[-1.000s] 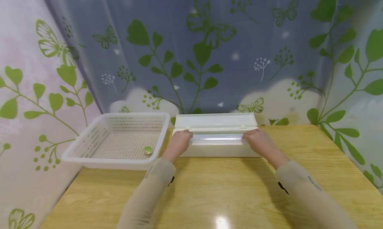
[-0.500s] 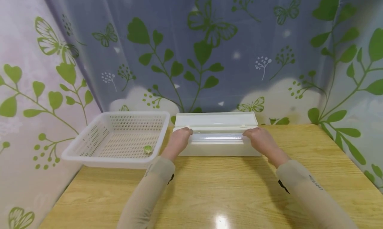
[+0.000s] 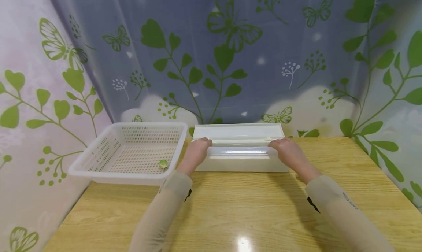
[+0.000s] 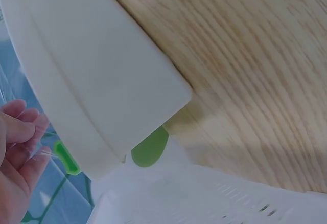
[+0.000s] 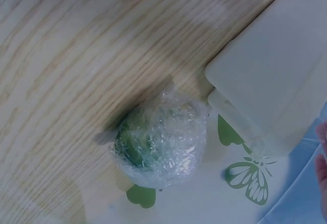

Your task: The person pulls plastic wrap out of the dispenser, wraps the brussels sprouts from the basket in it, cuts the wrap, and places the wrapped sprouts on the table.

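A long white cling film dispenser box (image 3: 242, 165) stands on the wooden table, its lid (image 3: 239, 131) raised at the back. Clear cling film (image 3: 240, 150) spans its top between my two hands. My left hand (image 3: 196, 152) pinches the film near the box's left end; in the left wrist view, the fingers (image 4: 18, 127) and thumb close on a thin clear strand beside a green tab (image 4: 66, 157). At the right end, my right hand (image 3: 291, 155) pinches the film. Only the fingertips (image 5: 323, 168) show at the edge of the right wrist view.
Left of the box stands a white plastic basket (image 3: 117, 177) with a small green-and-white round vegetable (image 3: 163, 164) inside. A green round thing wrapped in film (image 5: 161, 142) sits by the box's right end, hidden in the head view. A patterned curtain (image 3: 230, 80) hangs behind.
Both hands have shifted slightly up and toward the back of the box, still pinching the film. Box and basket have stayed in place.
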Demonstrator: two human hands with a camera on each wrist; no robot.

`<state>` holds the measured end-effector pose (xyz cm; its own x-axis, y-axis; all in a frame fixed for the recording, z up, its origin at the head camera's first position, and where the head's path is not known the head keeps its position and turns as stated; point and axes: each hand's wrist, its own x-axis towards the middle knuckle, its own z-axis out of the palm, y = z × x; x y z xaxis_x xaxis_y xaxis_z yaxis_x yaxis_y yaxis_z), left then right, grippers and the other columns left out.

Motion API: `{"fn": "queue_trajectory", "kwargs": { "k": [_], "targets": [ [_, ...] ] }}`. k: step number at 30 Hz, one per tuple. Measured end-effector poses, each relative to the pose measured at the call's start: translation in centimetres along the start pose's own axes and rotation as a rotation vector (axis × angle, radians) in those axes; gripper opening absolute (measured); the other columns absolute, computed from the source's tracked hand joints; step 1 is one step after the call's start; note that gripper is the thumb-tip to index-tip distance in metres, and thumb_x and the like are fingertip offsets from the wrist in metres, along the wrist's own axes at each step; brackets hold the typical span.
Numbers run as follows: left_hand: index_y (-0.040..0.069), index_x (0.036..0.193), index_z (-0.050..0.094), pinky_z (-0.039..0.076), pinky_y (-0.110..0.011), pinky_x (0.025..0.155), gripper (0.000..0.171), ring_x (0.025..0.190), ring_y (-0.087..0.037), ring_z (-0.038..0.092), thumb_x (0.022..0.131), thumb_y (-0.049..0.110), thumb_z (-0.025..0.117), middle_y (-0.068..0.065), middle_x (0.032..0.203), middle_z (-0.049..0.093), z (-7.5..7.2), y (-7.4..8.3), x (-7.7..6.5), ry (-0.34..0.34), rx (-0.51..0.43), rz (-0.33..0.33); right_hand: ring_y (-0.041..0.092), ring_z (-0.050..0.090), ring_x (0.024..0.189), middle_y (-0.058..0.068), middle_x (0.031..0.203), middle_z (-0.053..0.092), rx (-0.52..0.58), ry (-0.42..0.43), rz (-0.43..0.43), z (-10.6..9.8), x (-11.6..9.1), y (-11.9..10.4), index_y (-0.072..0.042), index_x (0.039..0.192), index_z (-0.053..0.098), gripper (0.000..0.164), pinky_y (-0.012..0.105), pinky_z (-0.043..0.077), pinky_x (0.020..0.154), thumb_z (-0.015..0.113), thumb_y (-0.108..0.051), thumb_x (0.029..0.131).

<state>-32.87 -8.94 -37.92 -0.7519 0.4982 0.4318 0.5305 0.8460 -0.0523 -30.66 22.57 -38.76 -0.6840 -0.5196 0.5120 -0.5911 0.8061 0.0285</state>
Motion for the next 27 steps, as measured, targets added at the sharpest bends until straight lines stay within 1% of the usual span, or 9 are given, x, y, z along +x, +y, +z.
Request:
{"fn": "queue_trajectory", "kwargs": {
  "k": [2,6,11,15,19,23,27],
  "targets": [
    [0.005,0.088,0.066,0.049,-0.028,0.06,0.034,0.072,-0.02,0.061,0.069,-0.019,0.052,-0.006,0.082,0.063,-0.3,0.0,0.0,-0.01,-0.009,-0.005,0.026,0.061,0.079,0.011,0.088,0.065,0.003,-0.004,0.006,-0.1,0.0,0.0,-0.001,0.093,0.066,0.037,0.041,0.047,0.075,0.052,0.022,0.067],
    [0.004,0.091,0.065,0.049,-0.027,0.062,0.036,0.078,-0.02,0.061,0.07,-0.02,0.051,-0.007,0.088,0.063,-0.9,0.1,0.1,-0.055,-0.039,-0.026,0.026,0.061,0.081,0.012,0.09,0.065,0.002,-0.011,0.022,-0.4,0.0,0.0,-0.001,0.094,0.065,0.035,0.041,0.047,0.075,0.052,0.021,0.07],
    [0.005,0.096,0.065,0.049,-0.027,0.064,0.037,0.082,-0.02,0.06,0.071,-0.02,0.051,-0.007,0.094,0.063,-1.6,0.3,0.2,-0.098,-0.046,-0.052,0.028,0.061,0.08,0.013,0.09,0.065,0.001,0.027,0.02,-0.9,0.1,-0.2,0.0,0.093,0.066,0.035,0.044,0.047,0.074,0.051,0.022,0.069],
    [0.005,0.101,0.063,0.049,-0.027,0.064,0.039,0.086,-0.021,0.06,0.073,-0.019,0.05,-0.008,0.099,0.062,-2.1,0.3,0.3,-0.14,-0.062,-0.075,0.027,0.061,0.076,0.012,0.087,0.065,0.01,0.06,-0.005,-1.3,0.1,-0.3,0.0,0.091,0.066,0.037,0.042,0.048,0.071,0.05,0.023,0.067],
    [0.004,0.105,0.062,0.048,-0.026,0.059,0.04,0.086,-0.022,0.059,0.074,-0.019,0.05,-0.009,0.103,0.061,-2.7,0.3,0.4,-0.173,-0.099,-0.101,0.026,0.061,0.075,0.012,0.086,0.065,0.007,0.069,-0.019,-1.5,0.2,-0.3,0.0,0.091,0.066,0.037,0.04,0.049,0.069,0.05,0.023,0.068],
    [0.004,0.105,0.061,0.047,-0.024,0.055,0.04,0.081,-0.021,0.06,0.074,-0.019,0.05,-0.009,0.103,0.061,-3.2,0.3,0.4,-0.173,-0.115,-0.101,0.026,0.061,0.077,0.012,0.087,0.065,0.007,0.059,-0.018,-2.0,0.3,-0.3,0.0,0.093,0.066,0.037,0.04,0.048,0.071,0.051,0.022,0.068],
    [0.004,0.102,0.062,0.047,-0.025,0.054,0.04,0.076,-0.022,0.06,0.072,-0.019,0.05,-0.009,0.1,0.062,-3.6,0.2,0.6,-0.127,-0.121,-0.076,0.027,0.061,0.079,0.013,0.088,0.065,0.02,0.059,-0.016,-2.6,0.4,-0.4,0.001,0.093,0.065,0.038,0.042,0.047,0.075,0.05,0.023,0.067]
  ]
}}
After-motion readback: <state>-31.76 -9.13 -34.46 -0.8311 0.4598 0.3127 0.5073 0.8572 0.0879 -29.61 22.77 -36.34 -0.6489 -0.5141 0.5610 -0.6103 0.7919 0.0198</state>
